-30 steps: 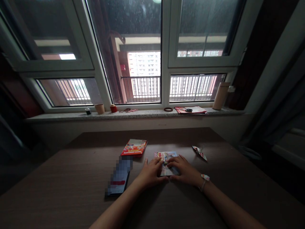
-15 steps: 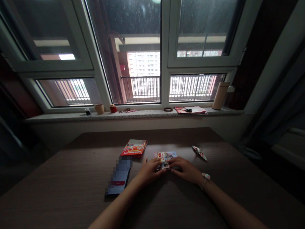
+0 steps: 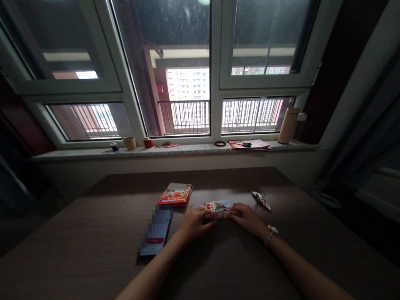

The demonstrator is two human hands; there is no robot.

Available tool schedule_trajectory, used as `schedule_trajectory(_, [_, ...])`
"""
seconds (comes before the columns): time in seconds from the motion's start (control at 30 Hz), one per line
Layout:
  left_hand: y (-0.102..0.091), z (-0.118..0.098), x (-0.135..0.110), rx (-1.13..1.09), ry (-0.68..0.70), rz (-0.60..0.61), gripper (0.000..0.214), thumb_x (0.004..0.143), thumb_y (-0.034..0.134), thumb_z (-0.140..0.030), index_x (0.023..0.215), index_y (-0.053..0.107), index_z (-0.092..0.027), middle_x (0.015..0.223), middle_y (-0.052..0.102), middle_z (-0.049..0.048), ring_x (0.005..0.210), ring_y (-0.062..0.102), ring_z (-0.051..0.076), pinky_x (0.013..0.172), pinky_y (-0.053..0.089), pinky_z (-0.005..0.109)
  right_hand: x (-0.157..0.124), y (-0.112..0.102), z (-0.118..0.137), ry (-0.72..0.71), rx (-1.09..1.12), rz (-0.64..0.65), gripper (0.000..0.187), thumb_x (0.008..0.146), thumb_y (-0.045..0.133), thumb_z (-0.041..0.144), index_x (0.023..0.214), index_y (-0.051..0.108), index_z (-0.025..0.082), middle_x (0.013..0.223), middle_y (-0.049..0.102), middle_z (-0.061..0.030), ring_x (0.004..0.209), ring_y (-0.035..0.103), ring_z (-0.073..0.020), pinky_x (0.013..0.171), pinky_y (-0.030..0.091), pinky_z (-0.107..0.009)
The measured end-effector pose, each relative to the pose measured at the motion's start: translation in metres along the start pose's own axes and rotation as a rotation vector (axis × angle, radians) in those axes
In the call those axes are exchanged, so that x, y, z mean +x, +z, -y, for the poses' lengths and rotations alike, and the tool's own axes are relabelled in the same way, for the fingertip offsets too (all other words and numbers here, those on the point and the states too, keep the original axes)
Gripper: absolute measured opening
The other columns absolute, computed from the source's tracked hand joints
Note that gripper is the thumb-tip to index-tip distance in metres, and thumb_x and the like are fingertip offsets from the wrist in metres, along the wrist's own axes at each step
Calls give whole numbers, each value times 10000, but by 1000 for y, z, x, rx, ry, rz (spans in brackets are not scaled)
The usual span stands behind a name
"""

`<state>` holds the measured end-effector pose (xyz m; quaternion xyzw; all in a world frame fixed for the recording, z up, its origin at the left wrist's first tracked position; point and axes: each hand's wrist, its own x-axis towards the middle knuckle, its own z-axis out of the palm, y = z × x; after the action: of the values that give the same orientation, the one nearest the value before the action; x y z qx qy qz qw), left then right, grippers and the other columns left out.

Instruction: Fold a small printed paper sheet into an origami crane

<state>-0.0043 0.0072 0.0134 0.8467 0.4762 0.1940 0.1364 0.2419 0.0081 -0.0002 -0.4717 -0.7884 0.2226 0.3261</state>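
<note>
A colourful printed paper (image 3: 219,206), marked with a red "89", lies on the table in front of me. It looks folded, and a narrow front strip faces me along its near edge. My left hand (image 3: 194,224) grips its left end, fingers on top and thumb at the near side. At the opposite end my right hand (image 3: 249,218) pinches the near corner; its fingertips are partly hidden. A bracelet circles the right wrist.
Left of the paper lie a stack of red printed leaflets (image 3: 176,194) and a phone (image 3: 156,230). A folded paper piece (image 3: 261,200) rests to the right. Along the windowsill (image 3: 193,150) stand a paper cup (image 3: 129,143), a bottle (image 3: 288,126) and scissors (image 3: 246,144) on papers.
The right hand has shifted right, from on top of the paper to its right end. More of the paper shows, and its near edge now appears as a raised strip.
</note>
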Motion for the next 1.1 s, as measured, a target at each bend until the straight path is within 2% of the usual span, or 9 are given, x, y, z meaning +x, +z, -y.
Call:
schedule_trajectory(0.13, [1,0,2,-57,-82,-43,403,850,578,-376,1235,582,-258,1169,688,48,1088,613,224,1120,272,470,0,0,-2,68,45,-9,192,828,572,339,924,657,195,952,688,-56,907,618,-215,838,472,-326])
schedule_trajectory(0.27, [5,3,5,-54,-68,-106,464,856,578,-347,1304,511,-248,1145,680,48,1043,615,202,1088,332,426,0,2,-1,79,47,-46,251,833,563,359,1034,595,212,977,677,-45,911,621,-211,836,478,-333])
schedule_trajectory(0.33, [8,3,6,-27,-47,-126,449,863,567,-317,1304,505,-257,1119,665,41,1036,603,192,1041,386,390,0,3,0,99,10,-70,300,832,560,354,1100,558,220,956,668,-41,887,620,-211,823,481,-340])
schedule_trajectory(0.43, [12,4,7,44,12,-132,316,895,516,-298,1203,588,-294,1121,628,32,1029,589,181,999,413,359,0,7,0,102,-24,-104,333,839,540,323,1158,517,232,989,648,-43,895,613,-208,838,483,-349])
schedule_trajectory(0.6, [19,6,5,106,65,-118,221,906,503,-326,1024,687,-292,1103,627,39,1000,597,188,1013,380,403,-1,16,2,46,-64,-167,251,874,478,272,1114,537,223,1081,563,-67,935,588,-193,877,482,-333])
schedule_trajectory(0.7, [23,6,3,128,63,-124,210,891,524,-317,1019,689,-296,1114,634,44,1051,576,211,1017,370,430,-1,16,4,53,-154,-167,196,903,457,302,1015,595,218,1084,525,-79,897,589,-194,870,483,-349])
schedule_trajectory(0.83, [23,5,1,139,27,-113,223,900,509,-310,1048,674,-294,1172,625,56,1115,555,233,1047,324,507,-4,11,9,52,-277,-150,215,891,510,372,897,659,217,1159,491,-84,928,582,-207,906,461,-384])
schedule_trajectory(0.97, [19,1,1,130,11,-88,235,912,487,-307,1063,666,-294,1178,634,54,1119,563,231,1073,283,540,-7,7,14,26,-358,-113,200,837,600,378,931,689,226,1143,510,-77,976,559,-224,938,433,-387])
schedule_trajectory(1.1, [18,1,0,140,19,-97,253,925,458,-301,1065,668,-288,1178,638,50,1112,569,224,1081,279,526,-7,8,16,28,-394,-104,202,846,594,360,964,702,237,1083,530,-75,972,554,-222,943,424,-376])
